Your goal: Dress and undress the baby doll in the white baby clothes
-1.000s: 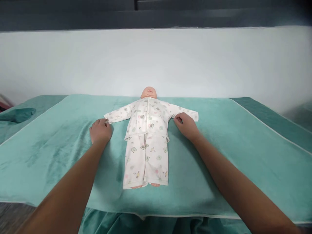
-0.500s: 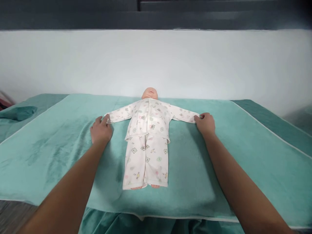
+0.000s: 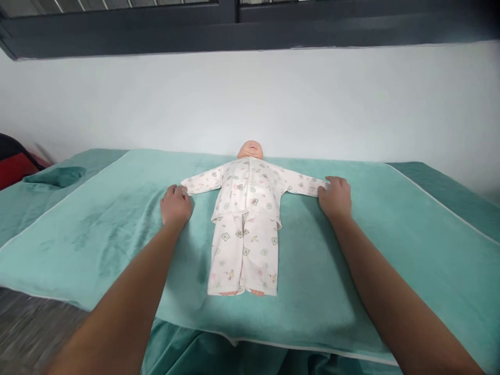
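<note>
A baby doll [image 3: 250, 150] lies on its back, its head toward the wall and its arms stretched out sideways. It wears a white printed pajama top [image 3: 250, 190] with long sleeves and matching pajama pants [image 3: 242, 255]; its toes show at the hems. My left hand [image 3: 176, 204] is closed at the cuff of the sleeve on the left, its fingertips partly hidden. At the opposite cuff, my right hand [image 3: 336, 198] pinches the end of the other sleeve between thumb and fingers. Both sleeves lie spread out nearly straight.
A light green blanket [image 3: 117, 219] with pale edging lies under the doll, over darker green fabric [image 3: 449, 192]. Behind it rises a white wall [image 3: 250, 99] below a dark window frame [image 3: 156, 36]. A red and black item [image 3: 17, 169] sits at the far left.
My view has tilted up and turned slightly left, showing more window and the red item. The fingers of my left hand look more curled at the cuff. The doll's pose looks the same.
</note>
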`<state>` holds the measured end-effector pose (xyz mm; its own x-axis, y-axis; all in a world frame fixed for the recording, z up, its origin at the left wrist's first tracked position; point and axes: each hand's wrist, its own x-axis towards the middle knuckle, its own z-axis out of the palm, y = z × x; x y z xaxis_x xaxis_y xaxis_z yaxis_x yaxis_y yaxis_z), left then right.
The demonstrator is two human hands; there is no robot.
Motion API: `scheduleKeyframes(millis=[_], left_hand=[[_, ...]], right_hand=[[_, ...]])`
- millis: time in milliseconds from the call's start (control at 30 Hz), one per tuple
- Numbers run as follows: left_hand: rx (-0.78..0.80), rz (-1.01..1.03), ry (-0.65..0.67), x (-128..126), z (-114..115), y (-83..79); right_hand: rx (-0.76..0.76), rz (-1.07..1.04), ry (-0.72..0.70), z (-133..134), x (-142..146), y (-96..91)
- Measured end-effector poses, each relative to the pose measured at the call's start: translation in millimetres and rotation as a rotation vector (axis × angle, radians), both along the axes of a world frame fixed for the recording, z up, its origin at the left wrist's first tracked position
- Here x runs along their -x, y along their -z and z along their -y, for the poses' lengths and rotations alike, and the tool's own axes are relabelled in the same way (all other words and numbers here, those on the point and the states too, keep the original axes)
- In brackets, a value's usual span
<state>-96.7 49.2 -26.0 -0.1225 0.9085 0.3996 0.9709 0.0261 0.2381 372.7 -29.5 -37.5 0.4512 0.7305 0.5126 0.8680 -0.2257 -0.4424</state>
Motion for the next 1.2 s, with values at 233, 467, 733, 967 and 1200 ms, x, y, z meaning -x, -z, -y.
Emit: scheduleKeyframes(millis=[233,467,733,967,1200], left_hand=[[0.008,0.007,0.211,-2.9,4.3,-1.6],[0.088,0.068,0.038,-4.4,3.0,-4.0],[0.025,-0.009,0.045,-3.3,2.7,-2.2],[0.018,-0.001,0.014,-3.5,2.4,-1.2],[0.017,0.016,0.035,-3.0,5.7,-3.5]], right_hand=[[0.211,0.165,-0.334,-9.2,26.6,7.5],[0.322,0.148,-0.234,-14.2,21.6,14.3],[0.316,0.125,-0.205,-15.0,23.1,9.9],[0.322,0.149,-0.181,-15.4,25.8,9.5],[0.320,0.173,-0.166,-13.2,30.9,8.4]])
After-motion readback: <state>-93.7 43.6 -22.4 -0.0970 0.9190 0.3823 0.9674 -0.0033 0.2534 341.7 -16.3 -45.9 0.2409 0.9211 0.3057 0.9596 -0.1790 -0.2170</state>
